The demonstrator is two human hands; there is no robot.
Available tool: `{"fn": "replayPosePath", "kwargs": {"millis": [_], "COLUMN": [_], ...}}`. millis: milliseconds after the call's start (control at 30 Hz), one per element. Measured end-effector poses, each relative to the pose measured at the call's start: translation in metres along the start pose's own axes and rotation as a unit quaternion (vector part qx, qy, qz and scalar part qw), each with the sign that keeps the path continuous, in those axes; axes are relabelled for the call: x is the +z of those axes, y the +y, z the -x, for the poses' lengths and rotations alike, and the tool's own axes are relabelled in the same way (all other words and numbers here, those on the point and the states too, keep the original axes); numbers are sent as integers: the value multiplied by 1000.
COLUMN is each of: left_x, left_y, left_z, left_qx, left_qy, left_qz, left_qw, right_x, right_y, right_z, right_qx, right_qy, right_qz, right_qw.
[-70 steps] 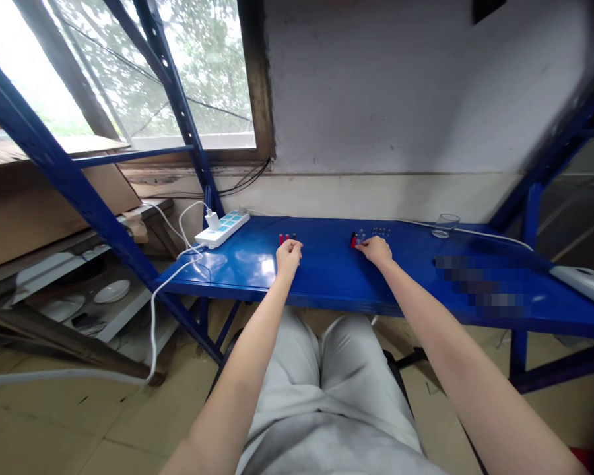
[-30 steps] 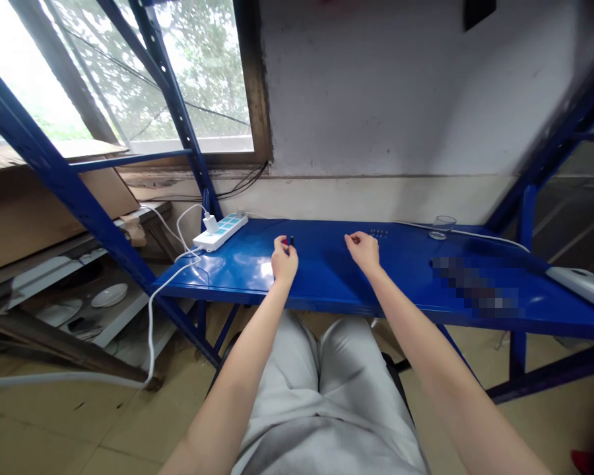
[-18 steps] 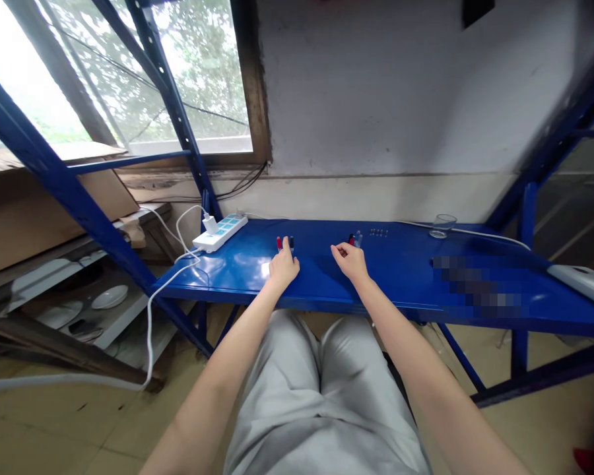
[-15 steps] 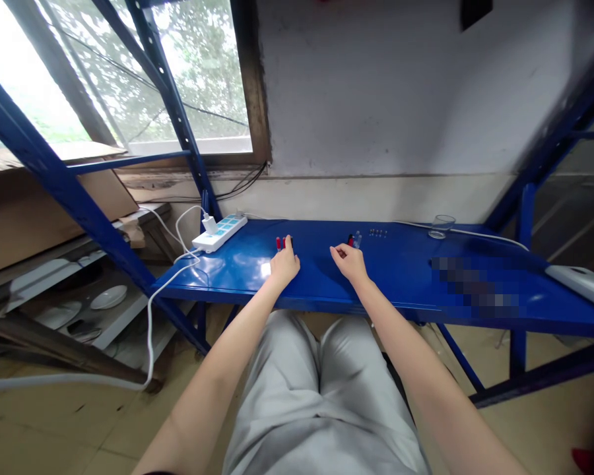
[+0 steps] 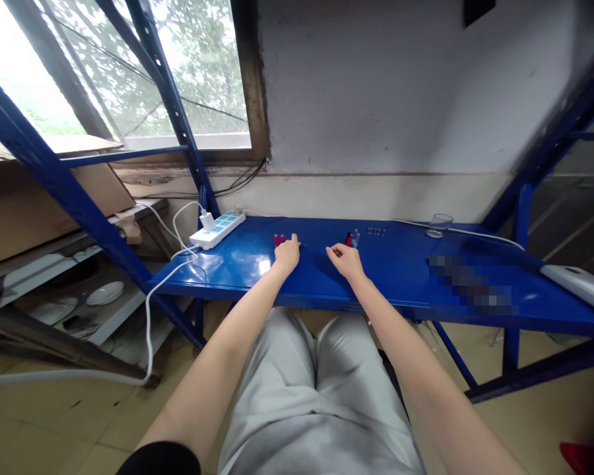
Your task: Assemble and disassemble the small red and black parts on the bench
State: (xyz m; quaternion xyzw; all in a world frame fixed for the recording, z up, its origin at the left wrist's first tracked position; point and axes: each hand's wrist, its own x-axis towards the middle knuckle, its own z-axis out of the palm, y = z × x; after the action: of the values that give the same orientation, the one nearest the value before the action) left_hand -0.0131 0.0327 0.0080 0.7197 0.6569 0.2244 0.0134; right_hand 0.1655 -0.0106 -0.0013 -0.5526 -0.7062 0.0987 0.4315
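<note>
My left hand (image 5: 288,254) is over the blue table, its index finger pointing forward and the other fingers curled. A small dark slim piece (image 5: 302,246) pokes out at its right side, seemingly within the fingers. Just beyond that hand stand two small red pieces (image 5: 279,239), too small to name. My right hand (image 5: 347,260) is closed, with thumb and fingertips together; whatever they may pinch is hidden. Behind its knuckles are a red and black piece (image 5: 349,239) and several clear, tube-like pieces (image 5: 356,237).
A row of small silvery pieces (image 5: 376,231) lies farther back on the blue table (image 5: 396,270). A clear glass (image 5: 439,225) stands to the right, near a white cable. At the left end rests a white power strip (image 5: 218,229) with a plug in it.
My left hand has shifted slightly right, away from the red pieces, and the dark slim piece now shows at its right side. My right hand keeps its closed pose.
</note>
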Motion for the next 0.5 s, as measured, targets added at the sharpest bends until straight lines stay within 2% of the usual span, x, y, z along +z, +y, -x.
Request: {"fn": "replayPosePath", "kwargs": {"millis": [233,500], "left_x": [-1,-8], "left_y": [19,34], "left_z": [-7,-11], "left_qx": [59,78], "left_qy": [-72,-146], "left_qz": [-110,-133], "left_qw": [990,977], "right_x": [-1,5], "right_y": [0,6], "right_z": [1,-2], "right_qx": [-16,-33], "right_qy": [9,34], "right_qz": [-6,-34], "right_qw": [1000,998]}}
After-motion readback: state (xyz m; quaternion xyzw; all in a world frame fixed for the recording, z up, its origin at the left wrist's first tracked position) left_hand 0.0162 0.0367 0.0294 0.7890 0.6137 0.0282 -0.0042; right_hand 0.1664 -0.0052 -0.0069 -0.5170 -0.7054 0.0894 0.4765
